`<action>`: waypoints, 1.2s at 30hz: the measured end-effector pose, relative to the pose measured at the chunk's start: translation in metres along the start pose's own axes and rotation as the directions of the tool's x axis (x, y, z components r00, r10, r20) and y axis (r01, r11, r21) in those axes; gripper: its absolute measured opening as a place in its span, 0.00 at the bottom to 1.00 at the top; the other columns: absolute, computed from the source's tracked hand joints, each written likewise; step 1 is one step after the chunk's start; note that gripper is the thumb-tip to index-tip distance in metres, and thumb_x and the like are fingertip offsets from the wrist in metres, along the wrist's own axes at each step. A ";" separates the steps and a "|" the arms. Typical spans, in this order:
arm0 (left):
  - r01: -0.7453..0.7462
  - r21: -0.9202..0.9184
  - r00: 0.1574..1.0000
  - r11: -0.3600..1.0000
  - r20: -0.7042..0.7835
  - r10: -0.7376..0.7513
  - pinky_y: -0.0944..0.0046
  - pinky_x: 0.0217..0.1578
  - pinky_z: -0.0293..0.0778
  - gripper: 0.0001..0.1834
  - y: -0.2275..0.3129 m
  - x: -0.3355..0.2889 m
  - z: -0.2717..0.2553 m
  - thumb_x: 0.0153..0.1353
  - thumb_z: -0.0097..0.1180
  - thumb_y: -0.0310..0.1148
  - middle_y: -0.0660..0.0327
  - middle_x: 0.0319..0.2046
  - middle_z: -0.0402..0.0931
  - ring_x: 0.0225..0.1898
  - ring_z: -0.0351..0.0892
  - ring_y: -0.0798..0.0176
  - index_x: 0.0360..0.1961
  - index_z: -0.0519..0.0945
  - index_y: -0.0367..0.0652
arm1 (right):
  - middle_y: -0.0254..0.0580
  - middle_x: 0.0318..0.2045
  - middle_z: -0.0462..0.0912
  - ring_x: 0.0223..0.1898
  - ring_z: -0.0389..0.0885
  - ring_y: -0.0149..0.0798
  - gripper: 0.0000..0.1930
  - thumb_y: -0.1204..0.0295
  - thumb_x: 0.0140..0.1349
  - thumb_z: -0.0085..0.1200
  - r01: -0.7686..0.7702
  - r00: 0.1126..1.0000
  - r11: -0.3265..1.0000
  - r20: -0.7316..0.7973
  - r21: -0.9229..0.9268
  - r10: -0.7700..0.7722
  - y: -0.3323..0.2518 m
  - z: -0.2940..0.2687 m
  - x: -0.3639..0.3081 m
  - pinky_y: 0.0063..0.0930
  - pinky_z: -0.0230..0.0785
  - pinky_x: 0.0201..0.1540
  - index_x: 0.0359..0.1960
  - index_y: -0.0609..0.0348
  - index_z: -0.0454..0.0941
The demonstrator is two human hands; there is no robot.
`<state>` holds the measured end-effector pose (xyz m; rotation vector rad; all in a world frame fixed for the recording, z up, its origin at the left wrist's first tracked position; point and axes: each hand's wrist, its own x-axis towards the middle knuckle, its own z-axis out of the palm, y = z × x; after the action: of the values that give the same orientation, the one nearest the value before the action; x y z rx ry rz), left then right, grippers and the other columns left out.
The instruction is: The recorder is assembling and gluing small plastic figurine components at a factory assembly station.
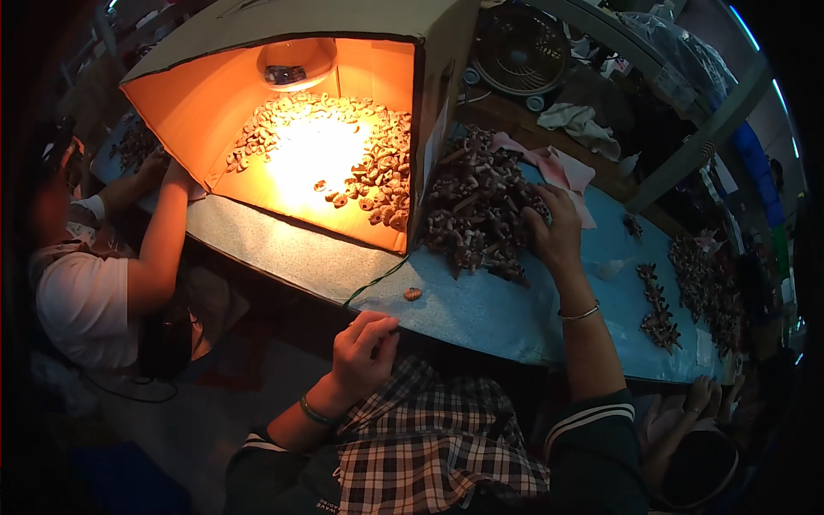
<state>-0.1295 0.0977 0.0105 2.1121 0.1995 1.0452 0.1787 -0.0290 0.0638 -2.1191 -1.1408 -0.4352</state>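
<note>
My right hand (560, 230) reaches to the right side of a heap of small dark brown branching pieces (476, 202). Its thumb and fingers are apart at the heap's edge, their tips partly lost among the pieces. Held above the front edge of the table, my left hand (365, 350) is closed with its fingers curled; whatever they may hold is hidden. Just beyond it, one small ridged brown piece (413, 293) lies alone on the tabletop (481, 309).
Left of the heap, an open cardboard box (442, 103) houses a glowing lamp (296, 64) over many rounded brown pieces (390, 163). A green cord (378, 279) crosses the table. Behind stands a fan (519, 51). More branching pieces (657, 309) lie right. A co-worker (90, 292) sits left.
</note>
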 end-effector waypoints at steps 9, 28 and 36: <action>0.039 0.038 0.999 0.999 -0.011 -0.039 0.68 0.26 0.73 0.13 -0.011 -0.001 0.003 0.50 0.55 0.13 0.53 0.31 0.75 0.26 0.76 0.62 0.37 0.75 0.36 | 0.43 0.35 0.79 0.37 0.78 0.47 0.13 0.81 0.45 0.63 0.157 0.983 0.987 -0.098 0.028 -0.154 -0.030 -0.049 -0.097 0.34 0.72 0.36 0.34 0.61 0.78; -0.048 -0.140 0.962 0.989 0.259 0.084 0.68 0.24 0.72 0.11 0.051 -0.016 0.063 0.47 0.55 0.12 0.53 0.27 0.75 0.24 0.76 0.60 0.33 0.76 0.34 | 0.44 0.53 0.72 0.52 0.73 0.46 0.20 0.80 0.53 0.52 -0.333 0.863 0.627 0.040 -0.704 0.503 0.219 -0.165 -0.098 0.51 0.62 0.53 0.49 0.48 0.76; 0.012 -0.122 0.946 0.992 0.322 0.028 0.71 0.21 0.70 0.11 0.052 -0.019 0.059 0.49 0.56 0.13 0.55 0.27 0.74 0.21 0.73 0.66 0.34 0.76 0.34 | 0.41 0.46 0.74 0.46 0.77 0.43 0.14 0.80 0.56 0.50 -0.332 0.932 0.893 -0.253 -0.303 0.260 0.133 -0.187 -0.115 0.36 0.69 0.46 0.42 0.50 0.79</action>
<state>-0.1078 0.0198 0.0120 2.1358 -0.0340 0.6813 0.2292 -0.2801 0.0768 -2.4297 -0.6380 -0.7307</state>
